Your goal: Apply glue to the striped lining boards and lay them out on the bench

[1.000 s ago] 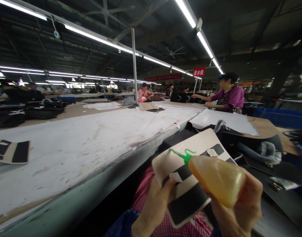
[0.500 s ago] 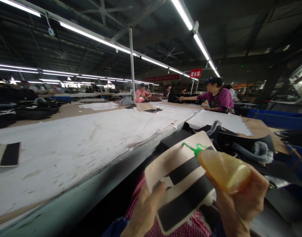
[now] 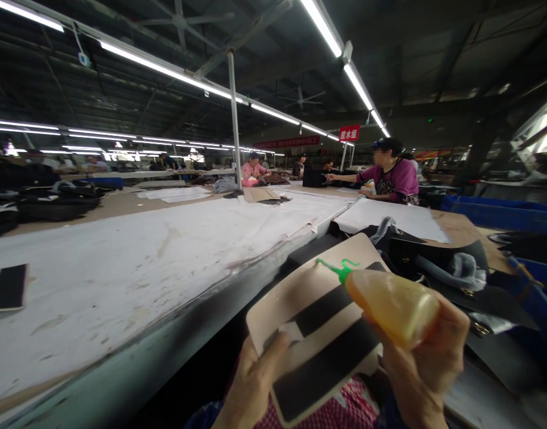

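In the head view, the step I judge to be in hand is running the bottle's tip along the bare pale band of a panel. The left hand (image 3: 255,372) grips the near left edge of the panel (image 3: 285,298), thumb on top beside a small white tab (image 3: 292,332). The right hand (image 3: 434,351) is wrapped around a squeeze bottle (image 3: 392,301) of amber liquid, its green nozzle (image 3: 333,268) pointing at the upper pale band. The tip seems to meet the surface; I cannot tell whether liquid is coming out.

The panel is tilted, held above a red checked cloth (image 3: 333,414) and off the edge of the table (image 3: 157,250). As I see it, the next move calls for a steady panel, a light squeeze and a tip kept to the pale band, clear of the dark strips.

Around this, I note another striped panel (image 3: 8,289) at the table's far left. On the right, black pieces (image 3: 501,304) with a plastic-wrapped handle (image 3: 452,271) crowd near the right hand, so a wide elbow swing could snag them. Farther back, a co-worker in purple (image 3: 389,179) reaches across, well apart from my work.
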`<action>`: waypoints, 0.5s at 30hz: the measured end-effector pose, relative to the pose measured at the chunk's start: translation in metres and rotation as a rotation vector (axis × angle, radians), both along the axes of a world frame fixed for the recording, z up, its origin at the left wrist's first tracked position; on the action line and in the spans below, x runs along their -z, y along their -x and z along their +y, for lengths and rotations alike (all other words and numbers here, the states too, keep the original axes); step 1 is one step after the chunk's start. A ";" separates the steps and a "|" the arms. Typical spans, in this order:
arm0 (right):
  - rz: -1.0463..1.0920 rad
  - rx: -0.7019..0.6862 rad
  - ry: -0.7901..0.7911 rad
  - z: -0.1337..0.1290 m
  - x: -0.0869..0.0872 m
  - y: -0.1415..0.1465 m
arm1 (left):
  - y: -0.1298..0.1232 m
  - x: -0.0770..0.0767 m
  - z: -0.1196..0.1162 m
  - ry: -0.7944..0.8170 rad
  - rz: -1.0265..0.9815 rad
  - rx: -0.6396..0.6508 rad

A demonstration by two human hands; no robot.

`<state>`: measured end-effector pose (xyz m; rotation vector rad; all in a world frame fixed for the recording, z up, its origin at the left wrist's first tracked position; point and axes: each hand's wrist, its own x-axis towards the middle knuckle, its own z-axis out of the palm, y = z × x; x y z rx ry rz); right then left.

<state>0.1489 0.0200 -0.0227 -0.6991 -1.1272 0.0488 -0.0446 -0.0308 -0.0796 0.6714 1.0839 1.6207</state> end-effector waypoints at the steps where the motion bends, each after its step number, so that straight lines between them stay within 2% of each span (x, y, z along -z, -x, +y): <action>1: 0.024 0.071 -0.024 0.005 0.001 -0.003 | 0.000 0.000 0.000 0.020 -0.001 -0.010; 3: 0.036 0.170 -0.073 0.012 0.002 -0.009 | 0.000 0.000 -0.001 0.049 0.004 -0.027; 5: 0.020 0.188 -0.091 0.012 0.002 -0.012 | -0.001 -0.001 -0.001 0.042 0.008 -0.028; 7: 0.006 0.127 -0.055 0.004 0.002 -0.011 | -0.002 -0.001 0.000 0.024 0.014 -0.030; 11: -0.016 -0.084 0.062 -0.015 0.000 -0.001 | -0.004 -0.004 -0.001 0.022 0.025 -0.024; 15: -0.048 -0.094 0.008 -0.020 -0.001 0.005 | -0.004 -0.007 -0.002 0.024 0.036 -0.004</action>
